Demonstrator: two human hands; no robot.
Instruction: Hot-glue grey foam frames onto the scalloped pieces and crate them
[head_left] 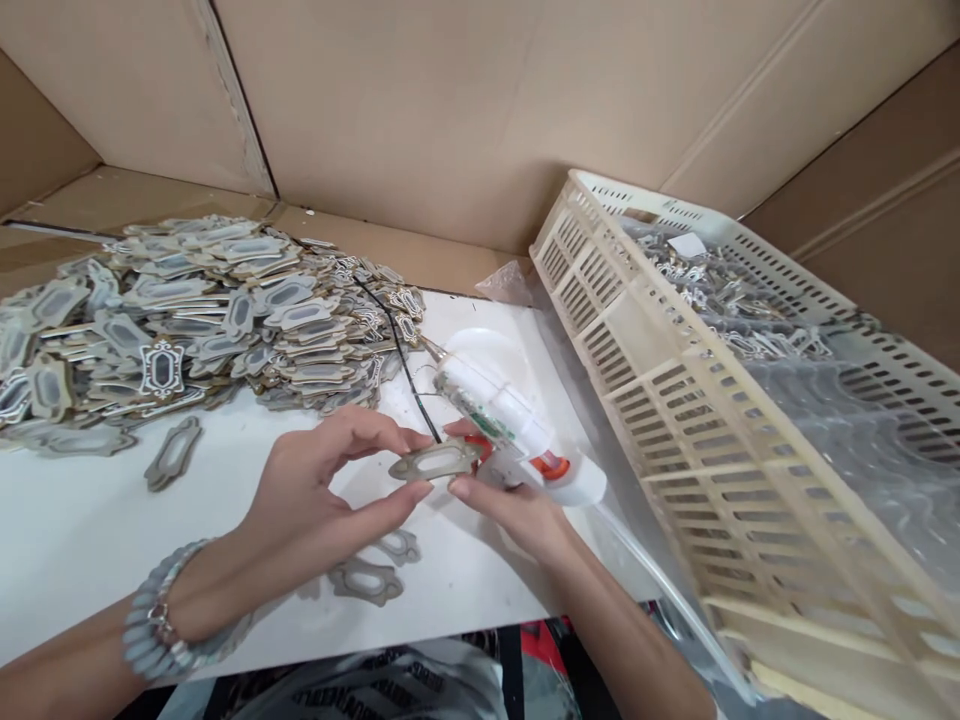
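Between its thumb and fingers, my left hand [337, 490] pinches a grey oblong frame piece [439, 461] with an open centre. My right hand [517, 500] has its thumb at the right end of that piece, its fingers partly hidden behind a white glue gun [499, 410] with an orange trigger. The gun's nozzle points up and left, towards a large pile of similar pieces [292, 315]. A thin black strip [397, 340] runs from the pile down to the held piece. Below my left hand lie loose frame pieces [367, 582] on the white table.
At the right stands a cream plastic crate [652, 370] holding clear wavy trays [855, 430] and metal pieces. Cardboard walls [450, 110] enclose the back. A single piece [172, 453] lies in front of the pile. A clear plastic bag [506, 283] rests near the crate.
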